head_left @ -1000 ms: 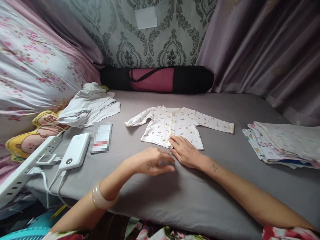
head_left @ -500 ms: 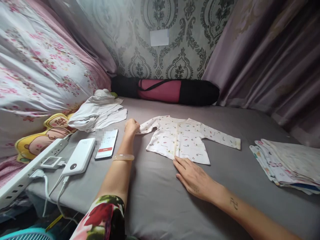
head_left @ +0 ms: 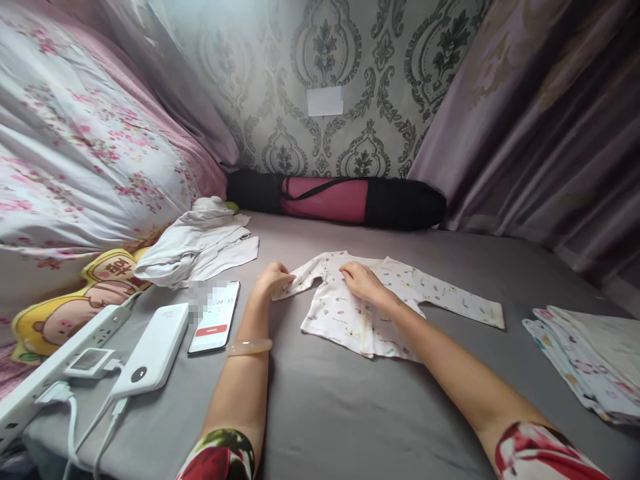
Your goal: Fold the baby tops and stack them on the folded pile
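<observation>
A small white baby shirt with a scattered print and a pale front placket lies spread on the grey sheet. Its right-hand sleeve stretches out flat. My left hand pinches the cuff end of the left-hand sleeve. Over the upper chest, left of the placket, my right hand has its fingers closed on the shirt fabric. My right forearm covers part of the shirt's lower right side.
A phone, white power bank and power strip with cables lie left. Behind them are crumpled white clothing and a yellow cushion. Folded clothes sit right; a black-and-pink bag lies along the wall.
My right hand has moved from the shirt's bottom hem up to its chest and closed on the fabric. My left hand stays at the sleeve cuff. The camera view has tilted slightly upward.
</observation>
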